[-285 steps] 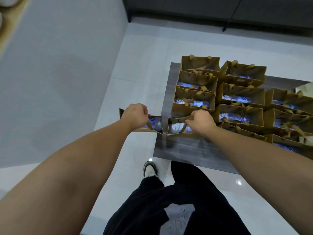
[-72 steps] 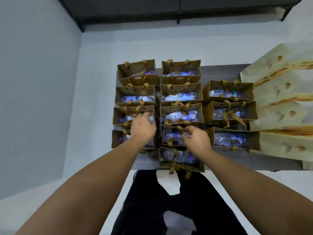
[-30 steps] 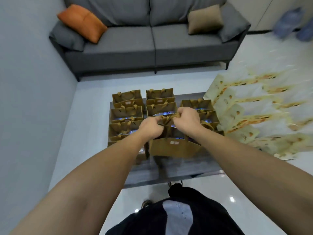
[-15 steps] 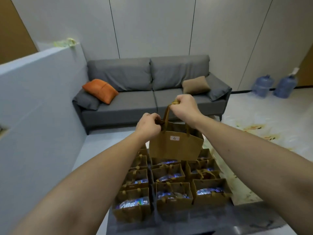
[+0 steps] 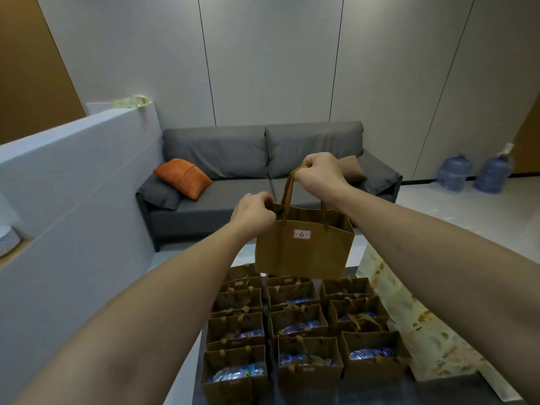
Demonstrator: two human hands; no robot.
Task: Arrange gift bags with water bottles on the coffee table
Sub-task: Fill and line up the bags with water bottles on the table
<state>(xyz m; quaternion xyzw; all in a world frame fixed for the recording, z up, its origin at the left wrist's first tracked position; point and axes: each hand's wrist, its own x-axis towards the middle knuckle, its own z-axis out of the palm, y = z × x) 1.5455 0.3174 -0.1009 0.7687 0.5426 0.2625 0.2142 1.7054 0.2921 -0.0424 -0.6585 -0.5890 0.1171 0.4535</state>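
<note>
right hand [image 5: 317,173] grips the handles, left hand [image 5: 252,213] pinches the bag [image 5: 304,252] rim; lower it level into a free table [image 5: 455,394] spot.

A grey two-seat sofa [image 5: 263,176] stood against a pale panelled wall [image 5: 271,59]. An orange cushion [image 5: 182,177] leaned on a grey cushion [image 5: 159,192] at the sofa's left end, and a tan cushion [image 5: 352,169] lay near its right end. Two blue water jugs [image 5: 453,173] stood side by side on the glossy floor by the right wall. A low white partition [image 5: 73,176] ran along the left, with a crumpled yellowish thing [image 5: 130,101] on its top. Stacked white plates [image 5: 8,239] showed at the far left edge.
</note>
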